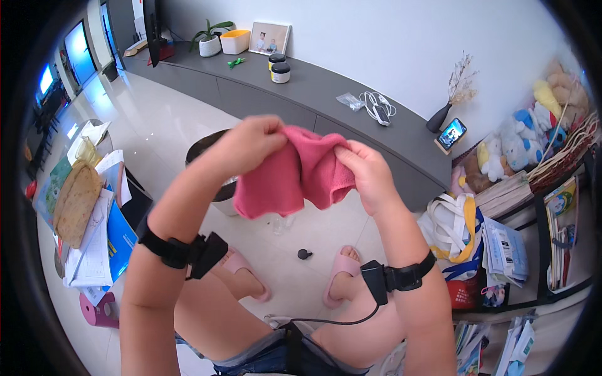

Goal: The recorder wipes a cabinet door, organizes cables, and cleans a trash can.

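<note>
A pink cloth (273, 181) hangs in folds between my two hands, raised in front of me above the floor. My left hand (256, 141) pinches its upper left edge between thumb and fingers. At the cloth's upper right corner, my right hand (369, 169) grips it with thumb and fingers. The lower edge of the cloth hangs free. Behind my left hand and the cloth stands a round bin (200, 149), partly hidden, so its contents cannot be told. A small black round object (304, 254) lies on the floor between my pink slippers.
A long grey cabinet (324, 94) runs along the wall, bearing jars, a plant and a cable. At left, a small table holds papers and a tan pouch (77, 204). Shelves with books, tote bags (454, 225) and plush toys (515, 136) stand at right. A pink stool (99, 310) is lower left.
</note>
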A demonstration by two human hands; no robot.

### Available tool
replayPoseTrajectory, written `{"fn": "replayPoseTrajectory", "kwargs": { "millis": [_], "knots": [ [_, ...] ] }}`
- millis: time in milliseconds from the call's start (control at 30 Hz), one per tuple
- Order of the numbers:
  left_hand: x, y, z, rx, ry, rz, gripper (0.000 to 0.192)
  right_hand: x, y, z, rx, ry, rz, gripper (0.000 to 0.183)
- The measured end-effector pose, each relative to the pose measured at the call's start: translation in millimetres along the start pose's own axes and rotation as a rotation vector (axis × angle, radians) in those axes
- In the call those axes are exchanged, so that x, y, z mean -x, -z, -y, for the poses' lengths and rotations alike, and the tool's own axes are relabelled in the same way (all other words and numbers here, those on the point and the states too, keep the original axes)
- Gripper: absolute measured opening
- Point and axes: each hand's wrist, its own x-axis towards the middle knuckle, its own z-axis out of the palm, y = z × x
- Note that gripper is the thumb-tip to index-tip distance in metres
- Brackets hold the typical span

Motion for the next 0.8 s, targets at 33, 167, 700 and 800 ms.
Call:
{"fn": "replayPoseTrajectory", "kwargs": {
  "millis": [33,167,700,800],
  "knots": [
    [-4,-9,17,0.093,0.095,0.11,0.02,-2,5,-7,0.002,-0.004,-0.009,0.023],
    [4,-48,77,-0.136,0.184,0.086,0.052,-19,1,-35,0.003,-0.168,-0.067,0.022],
    [0,-64,59,-0.074,0.09,-0.004,0.029,-42,-14,-19,-0.355,-0.212,-0.185,0.024],
    [6,-50,46,-0.007,0.101,-0.02,0.018,-44,-14,-14,-0.401,-0.188,-0.212,0.025]
  ]
}}
